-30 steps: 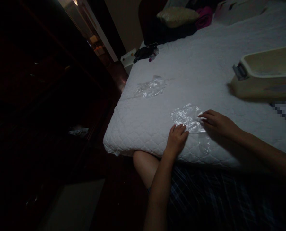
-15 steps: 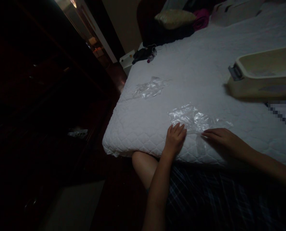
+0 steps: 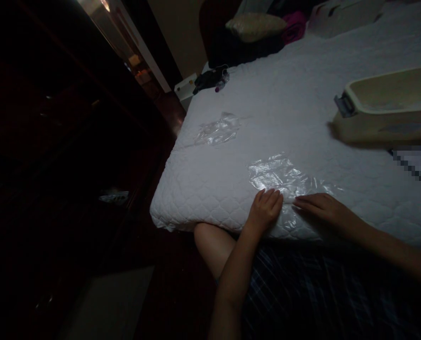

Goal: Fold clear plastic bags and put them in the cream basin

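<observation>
A clear plastic bag [image 3: 272, 174] lies crinkled near the front edge of the quilted white mattress [image 3: 203, 184]. My left hand [image 3: 266, 208] rests on the bag's near edge, fingers stretched out and palm down. Close beside it on the right, my right hand [image 3: 320, 208] has its fingertips pressed together at the same edge, pinching the plastic. Part of the bag shows between and below the hands. Farther back on the mattress lies a second clear plastic bag [image 3: 219, 130], apart from both hands.
A cream plastic bin [image 3: 383, 127] with a grey latch stands at right on the bed. Farther back are a white box [image 3: 345, 19], a magenta rolled cloth [image 3: 293, 27] and a pale pillow [image 3: 256, 27]. Dark items [image 3: 210, 79] lie at the far left corner.
My left hand has slid right and slightly toward me, closer to my right hand. The bag's near part looks flatter and spread, with more plastic showing below the hands.
</observation>
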`<action>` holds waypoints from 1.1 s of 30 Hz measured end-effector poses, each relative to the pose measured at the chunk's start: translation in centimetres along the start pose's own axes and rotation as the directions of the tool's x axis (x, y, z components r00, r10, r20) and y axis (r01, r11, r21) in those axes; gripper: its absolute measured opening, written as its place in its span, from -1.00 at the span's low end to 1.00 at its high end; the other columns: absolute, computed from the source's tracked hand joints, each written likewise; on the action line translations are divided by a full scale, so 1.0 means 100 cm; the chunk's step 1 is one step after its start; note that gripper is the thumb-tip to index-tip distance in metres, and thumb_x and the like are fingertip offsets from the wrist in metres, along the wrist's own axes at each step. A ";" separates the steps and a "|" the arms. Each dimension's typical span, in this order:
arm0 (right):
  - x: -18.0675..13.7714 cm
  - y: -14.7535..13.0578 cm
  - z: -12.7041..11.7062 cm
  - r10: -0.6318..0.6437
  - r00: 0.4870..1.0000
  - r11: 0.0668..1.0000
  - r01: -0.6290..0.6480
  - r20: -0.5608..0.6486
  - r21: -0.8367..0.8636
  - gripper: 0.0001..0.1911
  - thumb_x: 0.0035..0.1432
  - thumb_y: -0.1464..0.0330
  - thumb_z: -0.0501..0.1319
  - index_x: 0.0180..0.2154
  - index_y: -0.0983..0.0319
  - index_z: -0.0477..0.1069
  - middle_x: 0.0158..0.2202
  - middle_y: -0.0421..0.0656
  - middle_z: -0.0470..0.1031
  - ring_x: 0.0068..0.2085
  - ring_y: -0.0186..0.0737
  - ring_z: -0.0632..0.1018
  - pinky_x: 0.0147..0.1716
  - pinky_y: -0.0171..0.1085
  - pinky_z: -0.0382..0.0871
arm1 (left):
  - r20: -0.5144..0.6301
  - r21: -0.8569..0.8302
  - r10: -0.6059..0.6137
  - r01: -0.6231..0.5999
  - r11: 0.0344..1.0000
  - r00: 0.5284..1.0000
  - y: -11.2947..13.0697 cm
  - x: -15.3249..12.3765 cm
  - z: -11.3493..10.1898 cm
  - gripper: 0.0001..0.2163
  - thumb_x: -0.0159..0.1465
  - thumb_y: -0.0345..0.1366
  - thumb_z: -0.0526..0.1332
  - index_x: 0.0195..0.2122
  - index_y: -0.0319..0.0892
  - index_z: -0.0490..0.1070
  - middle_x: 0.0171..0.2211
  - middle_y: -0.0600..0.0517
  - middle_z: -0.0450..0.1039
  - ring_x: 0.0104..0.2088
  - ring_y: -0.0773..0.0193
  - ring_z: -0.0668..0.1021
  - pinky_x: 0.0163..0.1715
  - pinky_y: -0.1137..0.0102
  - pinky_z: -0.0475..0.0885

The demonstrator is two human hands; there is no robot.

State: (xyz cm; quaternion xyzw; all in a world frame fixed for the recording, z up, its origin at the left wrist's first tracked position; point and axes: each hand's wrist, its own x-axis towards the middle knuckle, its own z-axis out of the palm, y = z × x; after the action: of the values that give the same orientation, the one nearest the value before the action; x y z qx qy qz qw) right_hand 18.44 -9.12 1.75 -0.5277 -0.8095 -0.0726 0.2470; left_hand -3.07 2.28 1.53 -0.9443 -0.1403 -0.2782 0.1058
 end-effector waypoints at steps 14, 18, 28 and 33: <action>0.006 -0.001 -0.004 -0.027 1.000 0.999 0.027 0.002 0.028 -0.64 0.25 0.47 0.04 0.01 0.11 0.43 -0.06 -0.06 0.54 -0.08 -0.09 0.53 -0.14 -0.07 0.42 | 0.085 -0.085 -0.006 0.014 0.996 0.996 -0.001 0.002 0.005 -0.84 0.33 -0.41 0.12 -0.16 -0.25 0.48 -0.15 -0.07 0.56 -0.04 0.23 0.54 0.02 0.26 0.43; 0.009 0.003 -0.005 -0.021 0.999 0.999 0.020 0.040 0.034 -0.64 0.26 0.46 0.00 -0.02 0.12 0.45 -0.09 -0.07 0.55 -0.10 -0.11 0.53 -0.13 -0.07 0.41 | 0.102 -0.095 -0.020 0.030 0.995 0.995 -0.002 0.002 0.006 -0.86 0.32 -0.41 0.15 -0.14 -0.24 0.47 -0.14 -0.07 0.56 -0.04 0.23 0.54 0.02 0.27 0.43; 0.013 0.002 -0.003 -0.084 0.996 0.995 0.085 -0.027 0.045 -0.70 0.25 0.46 0.04 -0.09 0.13 0.47 -0.13 -0.08 0.57 -0.14 -0.13 0.53 -0.16 -0.09 0.40 | -0.021 -0.117 -0.041 0.038 0.992 0.999 -0.002 -0.001 0.010 -0.84 0.35 -0.39 0.10 -0.19 -0.24 0.48 -0.18 -0.05 0.57 -0.08 0.24 0.55 -0.02 0.27 0.47; 0.019 -0.010 -0.009 -0.049 0.995 0.998 0.052 -0.086 0.029 -0.79 0.21 0.45 0.09 -0.19 0.22 0.47 -0.23 -0.03 0.57 -0.23 -0.12 0.53 -0.25 -0.13 0.41 | 0.028 -0.118 -0.031 0.034 0.992 0.999 -0.002 0.000 0.011 -0.86 0.33 -0.38 0.14 -0.18 -0.25 0.48 -0.17 -0.09 0.56 -0.05 0.21 0.55 -0.02 0.25 0.47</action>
State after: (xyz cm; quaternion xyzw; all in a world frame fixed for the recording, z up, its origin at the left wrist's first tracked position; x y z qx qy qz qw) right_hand 17.23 -8.31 3.58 -0.4995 -0.8124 -0.0888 0.2875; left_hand -2.61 2.80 0.61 -0.9500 -0.1404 -0.2754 0.0432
